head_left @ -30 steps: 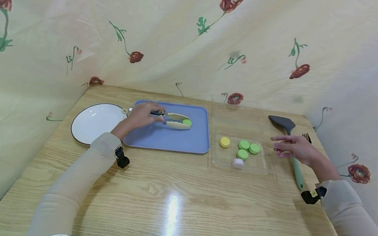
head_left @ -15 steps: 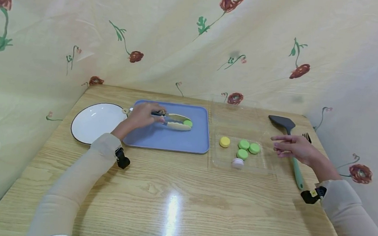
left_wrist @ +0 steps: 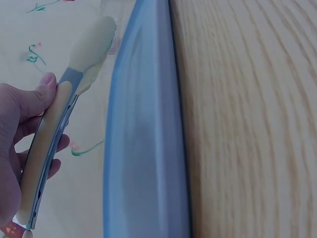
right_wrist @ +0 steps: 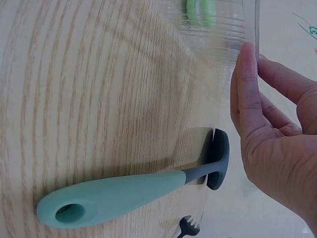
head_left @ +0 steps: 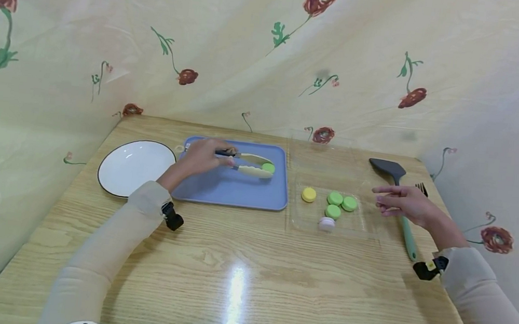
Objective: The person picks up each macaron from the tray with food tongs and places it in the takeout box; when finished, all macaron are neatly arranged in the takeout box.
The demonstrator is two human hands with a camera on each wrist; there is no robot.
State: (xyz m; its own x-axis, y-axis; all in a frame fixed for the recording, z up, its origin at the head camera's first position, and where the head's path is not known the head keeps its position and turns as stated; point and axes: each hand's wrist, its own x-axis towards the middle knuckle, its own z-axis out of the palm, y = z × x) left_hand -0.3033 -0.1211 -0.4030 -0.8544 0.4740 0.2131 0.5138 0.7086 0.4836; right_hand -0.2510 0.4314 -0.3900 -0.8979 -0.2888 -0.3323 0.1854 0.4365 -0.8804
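Observation:
My left hand [head_left: 201, 156] grips kitchen tongs [head_left: 254, 172] with cream tips, over the blue tray [head_left: 228, 193]. A green macaron [head_left: 268, 168] sits between the tong tips. In the left wrist view the thumb lies along one arm of the tongs [left_wrist: 49, 129], fingers behind the other; the macaron is hidden there. To the right, my right hand [head_left: 401, 203] pinches the edge of a clear plastic box [right_wrist: 223, 29] with thumb and fingers. Inside the box lie a yellow macaron [head_left: 309, 194], several green macarons [head_left: 334, 198] and a pale lilac macaron [head_left: 326, 224].
A white dish [head_left: 134, 168] with a dark rim stands left of the tray. Beneath and beyond my right hand lie a spatula with a green handle [right_wrist: 114, 196] and a dark fork [right_wrist: 189, 226]. A floral cloth [head_left: 232, 55] hangs behind the wooden table [head_left: 182, 280].
The left hand has moved slightly right, carrying the tongs and the green macaron toward the tray's right side. My right hand stays at the box edge.

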